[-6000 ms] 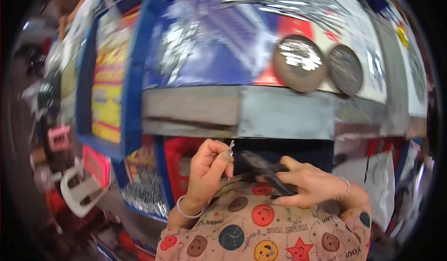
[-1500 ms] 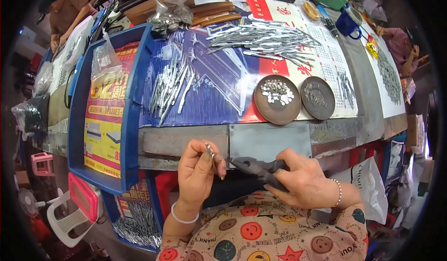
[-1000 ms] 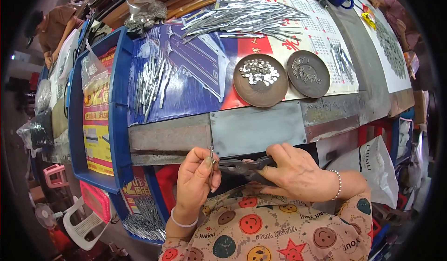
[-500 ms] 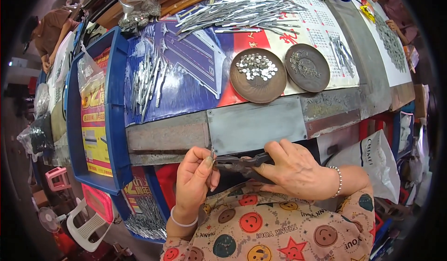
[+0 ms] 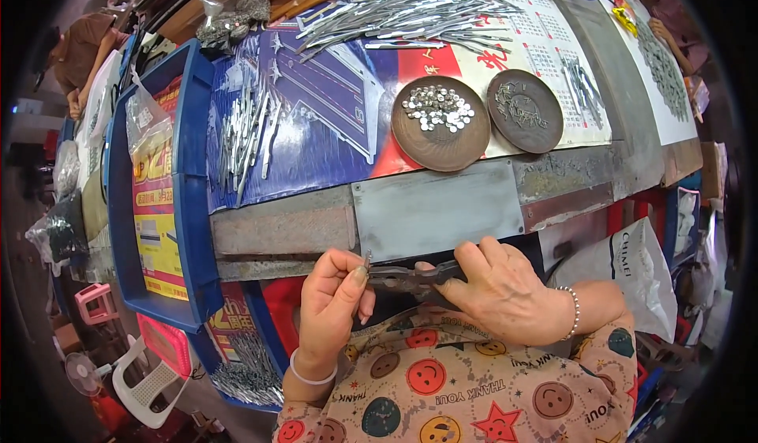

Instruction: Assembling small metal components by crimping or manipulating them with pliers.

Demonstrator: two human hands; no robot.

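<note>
Pliers [image 5: 410,279] have closed in on the left hand [image 5: 333,293] since the earlier frame, where a gap shows. Head view: left hand pinches a metal piece [image 5: 368,258] at the pliers' nose, contact unclear; right hand [image 5: 509,293] wraps the handles. Piece looks light, stiff, slippery; best pinched low, on its sides. Beyond: grey plate [image 5: 438,212] on bench [image 5: 628,115], two dishes [image 5: 440,151], blue tray [image 5: 197,238], co-worker [image 5: 85,44] upper left.

Those dark, worn-looking pliers [image 5: 404,278] lie nearly level, just on the near side of the pale metal plate [image 5: 438,210], nose pointing left. By the plate's near left corner, right at their tip, a small silvery piece [image 5: 367,258] pokes up, mostly hidden.
</note>
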